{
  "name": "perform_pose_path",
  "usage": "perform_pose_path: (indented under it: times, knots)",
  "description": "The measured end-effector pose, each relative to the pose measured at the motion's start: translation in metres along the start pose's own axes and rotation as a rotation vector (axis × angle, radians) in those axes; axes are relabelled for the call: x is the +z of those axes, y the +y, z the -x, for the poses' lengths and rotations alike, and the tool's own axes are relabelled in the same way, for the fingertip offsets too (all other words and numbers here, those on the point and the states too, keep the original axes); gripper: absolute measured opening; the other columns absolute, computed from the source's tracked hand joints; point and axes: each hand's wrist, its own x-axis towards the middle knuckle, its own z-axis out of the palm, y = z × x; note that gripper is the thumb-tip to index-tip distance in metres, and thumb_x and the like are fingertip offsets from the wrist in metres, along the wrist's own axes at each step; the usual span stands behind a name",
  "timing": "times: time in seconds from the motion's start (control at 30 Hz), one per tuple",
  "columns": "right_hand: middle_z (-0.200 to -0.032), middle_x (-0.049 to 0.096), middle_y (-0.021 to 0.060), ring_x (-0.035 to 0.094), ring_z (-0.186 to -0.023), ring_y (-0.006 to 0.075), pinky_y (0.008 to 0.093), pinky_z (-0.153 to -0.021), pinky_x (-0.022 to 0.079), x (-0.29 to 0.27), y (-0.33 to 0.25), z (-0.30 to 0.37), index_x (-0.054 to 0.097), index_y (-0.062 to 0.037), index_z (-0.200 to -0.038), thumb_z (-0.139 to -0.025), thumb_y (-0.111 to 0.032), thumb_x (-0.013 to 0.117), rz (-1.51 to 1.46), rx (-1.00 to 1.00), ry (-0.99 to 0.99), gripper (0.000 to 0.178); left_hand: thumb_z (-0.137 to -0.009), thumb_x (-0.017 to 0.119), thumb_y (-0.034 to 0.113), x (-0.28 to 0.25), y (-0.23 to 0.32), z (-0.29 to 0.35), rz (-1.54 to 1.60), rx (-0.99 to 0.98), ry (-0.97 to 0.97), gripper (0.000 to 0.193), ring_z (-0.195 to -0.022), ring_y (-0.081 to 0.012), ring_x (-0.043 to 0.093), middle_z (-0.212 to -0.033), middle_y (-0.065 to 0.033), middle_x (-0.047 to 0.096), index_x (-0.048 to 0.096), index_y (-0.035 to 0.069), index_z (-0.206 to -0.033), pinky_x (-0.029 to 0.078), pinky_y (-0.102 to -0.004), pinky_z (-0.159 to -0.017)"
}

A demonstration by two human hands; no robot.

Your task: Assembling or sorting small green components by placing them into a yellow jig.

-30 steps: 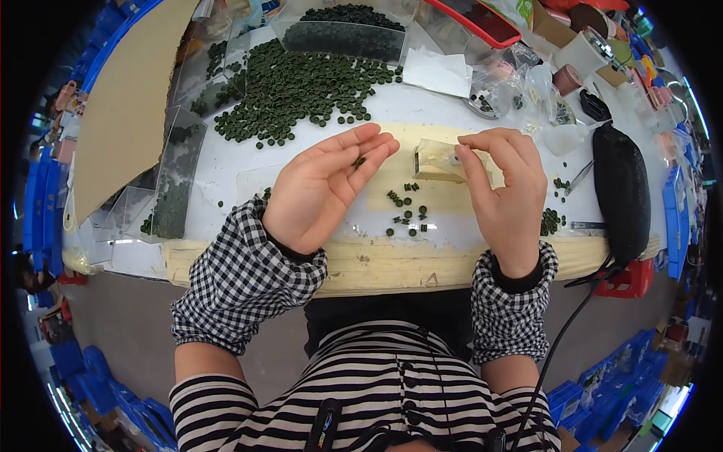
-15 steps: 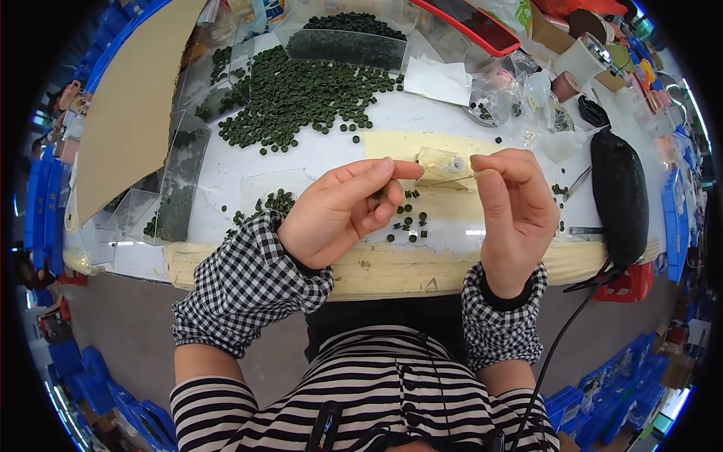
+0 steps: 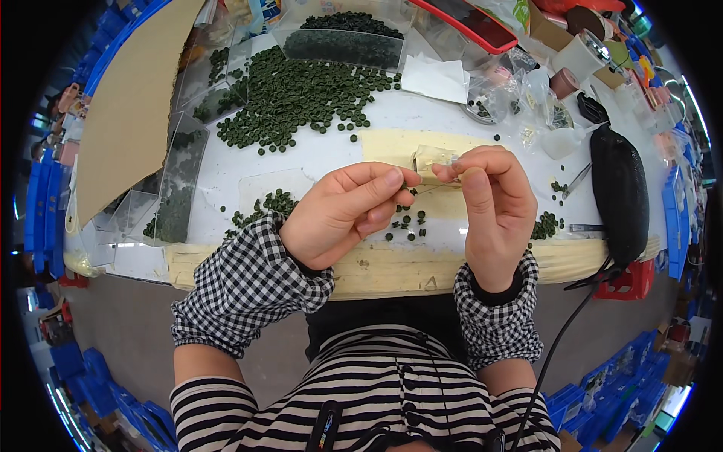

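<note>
Close together over the middle of the table, both my hands are in a pinch. My left hand (image 3: 350,200) has its thumb and forefinger pressed together, with a small dark green bead (image 3: 407,185) showing by the fingertips. My right hand (image 3: 497,200) curls its forefinger toward the thumb; whatever it pinches is too fine to make out now. Behind the fingertips stands a cream taped block (image 3: 433,160), partly hidden. Several loose green beads (image 3: 407,222) lie below the hands on the cream-covered tabletop.
A large heap of green beads (image 3: 301,98) spreads at the back left, by clear plastic trays (image 3: 346,51). Cardboard (image 3: 128,105) leans at left. White paper (image 3: 434,78), a red-cased phone (image 3: 474,24), tweezers (image 3: 577,181) and a black pouch (image 3: 620,196) lie toward the right.
My right hand has moved left, closer to my left hand. The left forefinger has drawn in against the thumb. The thin needle-like piece between the hands no longer shows clearly.
</note>
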Motion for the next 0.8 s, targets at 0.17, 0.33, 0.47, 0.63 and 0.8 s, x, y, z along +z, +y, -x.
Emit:
perform_pose_path:
  times: [0.17, 0.33, 0.47, 0.63, 0.8]
  knots:
    - [-0.09, 0.057, 0.0073, 0.059, -0.083, 0.012, 0.0232, -0.075, 0.046, 0.0031, -0.0002, -0.0003, 0.052, 0.0018, -0.092, -0.091, -0.003, 0.052, -0.041, 0.026, -0.044, 0.005, -0.095, 0.051, 0.018, -0.0003, -0.0015, -0.0002, -0.004, -0.005, -0.012, 0.026, -0.058, -0.0032, 0.038, -0.085, -0.0017, 0.062, 0.06, -0.002, -0.109, 0.035, -0.0153, -0.053]
    - [-0.089, 0.057, 0.0087, 0.061, -0.082, 0.0137, 0.0244, -0.074, 0.049, 0.0026, 0.0018, -0.0008, 0.052, 0.0015, -0.09, -0.091, -0.002, 0.053, -0.01, 0.021, -0.073, 0.003, -0.095, 0.05, 0.019, 0.0016, -0.0014, -0.0002, -0.021, -0.01, -0.011, 0.027, -0.058, -0.0028, 0.038, -0.084, -0.0019, 0.062, 0.059, -0.002, -0.11, 0.035, -0.0151, -0.053]
    - [-0.089, 0.057, 0.0086, 0.061, -0.082, 0.0138, 0.0243, -0.074, 0.049, 0.0031, 0.0022, -0.0007, 0.053, 0.0015, -0.089, -0.09, -0.001, 0.054, 0.004, 0.016, -0.076, 0.003, -0.096, 0.048, 0.019, 0.0019, -0.0009, 0.0003, -0.05, -0.021, 0.005, 0.025, -0.058, -0.0033, 0.037, -0.083, -0.0004, 0.06, 0.059, 0.0, -0.108, 0.032, -0.0159, -0.052]
    - [-0.089, 0.058, 0.009, 0.061, -0.083, 0.0138, 0.0244, -0.074, 0.049, 0.0023, 0.0023, -0.0004, 0.053, 0.0016, -0.089, -0.09, -0.001, 0.054, 0.001, 0.021, -0.086, 0.003, -0.095, 0.051, 0.019, 0.0009, -0.0019, -0.0001, -0.009, -0.015, 0.012, 0.023, -0.058, -0.0033, 0.039, -0.083, -0.0027, 0.063, 0.061, 0.0, -0.102, 0.035, -0.0157, -0.052]
    - [-0.09, 0.058, 0.0083, 0.06, -0.083, 0.0131, 0.0241, -0.074, 0.048, 0.0026, -0.0016, -0.001, 0.053, 0.002, -0.09, -0.09, -0.001, 0.054, -0.081, 0.048, 0.035, 0.004, -0.096, 0.048, 0.019, 0.0009, -0.0008, 0.0005, -0.08, -0.022, 0.016, 0.023, -0.057, -0.0031, 0.037, -0.084, -0.0011, 0.061, 0.059, 0.001, -0.107, 0.033, -0.0156, -0.052]
